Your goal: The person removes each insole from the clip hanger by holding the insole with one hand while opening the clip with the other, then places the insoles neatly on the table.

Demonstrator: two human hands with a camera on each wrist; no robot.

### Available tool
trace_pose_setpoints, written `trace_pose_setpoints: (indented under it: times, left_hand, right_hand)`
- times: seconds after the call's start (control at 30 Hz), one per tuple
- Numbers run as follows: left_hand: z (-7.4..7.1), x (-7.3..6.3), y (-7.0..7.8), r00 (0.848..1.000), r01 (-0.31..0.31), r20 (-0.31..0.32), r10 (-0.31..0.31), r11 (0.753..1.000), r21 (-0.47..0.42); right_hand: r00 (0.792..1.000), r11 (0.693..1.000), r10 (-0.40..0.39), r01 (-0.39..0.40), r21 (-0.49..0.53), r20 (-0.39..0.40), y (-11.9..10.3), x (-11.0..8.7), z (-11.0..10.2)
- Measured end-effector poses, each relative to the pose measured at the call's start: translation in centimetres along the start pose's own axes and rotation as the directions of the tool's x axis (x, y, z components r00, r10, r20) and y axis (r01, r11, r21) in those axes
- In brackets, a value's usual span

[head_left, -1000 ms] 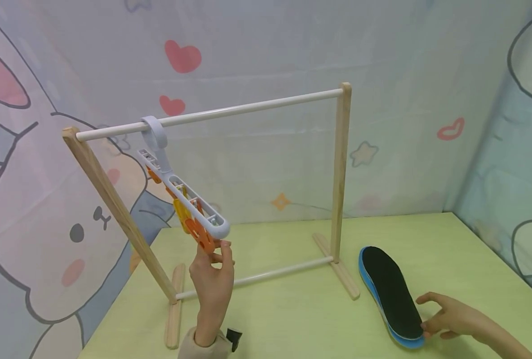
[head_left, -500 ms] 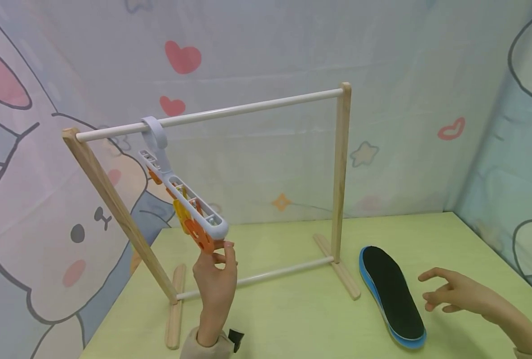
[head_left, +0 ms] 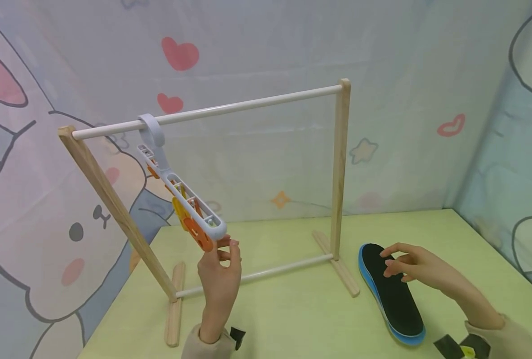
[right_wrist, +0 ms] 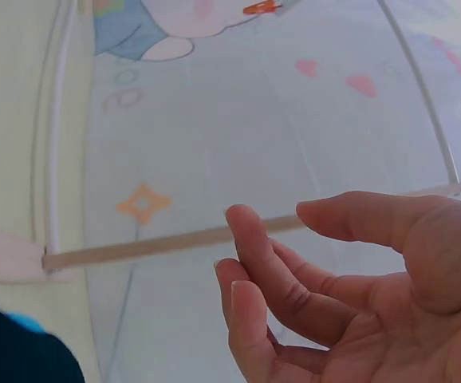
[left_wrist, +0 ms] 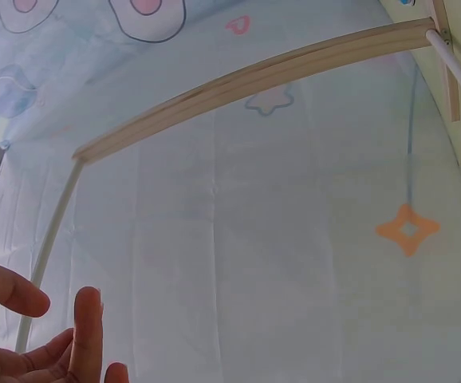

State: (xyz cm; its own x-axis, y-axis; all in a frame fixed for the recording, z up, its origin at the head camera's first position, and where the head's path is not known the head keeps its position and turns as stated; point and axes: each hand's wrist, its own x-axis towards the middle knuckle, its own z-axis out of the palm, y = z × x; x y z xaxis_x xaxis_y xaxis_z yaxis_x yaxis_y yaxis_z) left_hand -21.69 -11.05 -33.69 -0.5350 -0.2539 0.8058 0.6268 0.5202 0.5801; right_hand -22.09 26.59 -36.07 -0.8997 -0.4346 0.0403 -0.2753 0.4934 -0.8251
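A white clip hanger with orange and yellow clips hangs by its hook from the top rod at the left. Right below its near end is my left hand, fingertips beside the orange clip. The left wrist view has that thumb and fingers apart with nothing between them. A blue shoe insole with a black top lies on the table at the right. Over its far half hovers my right hand, fingers loosely bent and holding nothing, as the right wrist view confirms.
The rack has wooden side posts, a white top rod and a white lower rod. Its feet stand on the yellow-green table. A printed curtain closes off the back and sides.
My right hand has left the insole's near end, lifting off and moving forward and left over its far half. My left hand has shifted slightly right, away from the orange clip.
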Motion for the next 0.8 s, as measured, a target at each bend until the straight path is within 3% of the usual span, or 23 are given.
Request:
trace_pose_setpoints:
  times: [0.17,0.43,0.8]
  left_hand:
    - [0.3,0.0,0.0,0.999,0.004,0.039,-0.005,1.0,0.019]
    - [0.3,0.1,0.0,0.993,0.071,0.089,-0.078,0.995,0.073]
    - [1.5,0.2,0.8,0.994,0.071,0.086,-0.069,0.997,-0.019]
  right_hand:
    - [1.0,1.0,-0.011,0.011,0.018,0.001,-1.2,1.1,0.5]
    - [0.999,0.998,-0.043,0.044,0.05,-0.012,-3.0,3.2,1.5]
    - [0.996,0.994,-0.059,0.065,0.087,-0.063,-3.7,5.5,2.8]
